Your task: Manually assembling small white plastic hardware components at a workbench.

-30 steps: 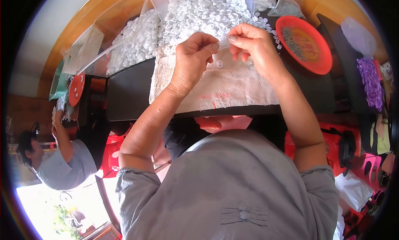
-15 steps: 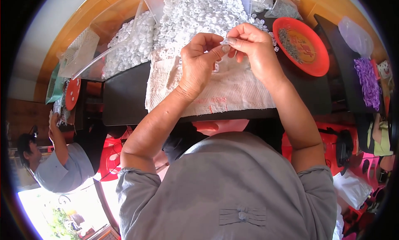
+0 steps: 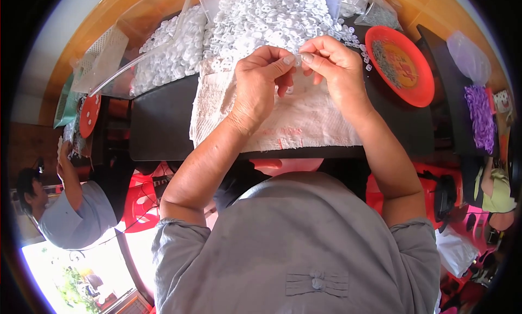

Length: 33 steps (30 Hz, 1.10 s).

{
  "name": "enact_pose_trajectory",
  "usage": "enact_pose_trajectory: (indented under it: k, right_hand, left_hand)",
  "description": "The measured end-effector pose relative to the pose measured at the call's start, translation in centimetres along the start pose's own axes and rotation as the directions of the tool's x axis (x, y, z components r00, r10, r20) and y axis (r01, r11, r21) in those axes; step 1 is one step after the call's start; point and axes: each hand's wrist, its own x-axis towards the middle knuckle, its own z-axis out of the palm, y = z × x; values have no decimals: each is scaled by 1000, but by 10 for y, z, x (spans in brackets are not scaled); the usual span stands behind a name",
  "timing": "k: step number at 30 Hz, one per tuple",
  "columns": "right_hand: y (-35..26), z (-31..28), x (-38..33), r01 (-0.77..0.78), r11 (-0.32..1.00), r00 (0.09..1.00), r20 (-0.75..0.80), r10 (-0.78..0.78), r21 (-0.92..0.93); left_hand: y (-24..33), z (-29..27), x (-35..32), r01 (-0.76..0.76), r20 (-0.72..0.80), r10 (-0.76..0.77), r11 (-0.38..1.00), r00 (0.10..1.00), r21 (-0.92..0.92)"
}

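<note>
Above a pale cloth (image 3: 318, 121) my two hands meet, fingertip to fingertip. Between them is a small whitish plastic piece (image 3: 297, 60), partly covered by the fingers. My left hand (image 3: 256, 80) pinches it with thumb and forefinger, the other fingers curled in. From the other side, my right hand (image 3: 338, 69) grips it in the same way. Below the left fingers a small white piece (image 3: 290, 89) shows; whether it lies on the cloth or hangs from the hand I cannot tell. Just beyond my hands rises a big heap of small white plastic pieces (image 3: 266, 20).
A clear bin (image 3: 117, 77) at left holds more white pieces. To the right, a red plate (image 3: 423, 96) carries small grey metal bits (image 3: 385, 61). Loose white pieces (image 3: 353, 38) lie between heap and plate. The dark table (image 3: 163, 115) continues leftward. Another person (image 3: 76, 211) sits at far left.
My hands remain together over the cloth, their fingers slightly shifted, and the whitish piece between them shows more plainly. The whole view has turned a little.
</note>
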Motion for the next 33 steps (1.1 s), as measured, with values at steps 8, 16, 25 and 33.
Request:
enact_pose_trajectory:
  k: [8, 16, 25, 33]
  right_hand:
    - [3, -4, 2, 263, 892, 963, 38, -268, -369]
    - [9, -1, 5, 402, 779, 907, 89, -413, -481]
    - [8, 0, 4, 412, 733, 899, 110, -424, -541]
    - [5, 1, 3, 388, 761, 914, 114, -388, -520]
  left_hand:
    - [0, -2, 1, 7, -13, -8, 999, 1000, -32]
    - [-1, 0, -1, 26, -22, -25, 999, 999, 25]
    - [0, 1, -3, 10, -34, -6, 996, 999, 93]
    - [1, 0, -3, -8, -48, 13, 994, 999, 110]
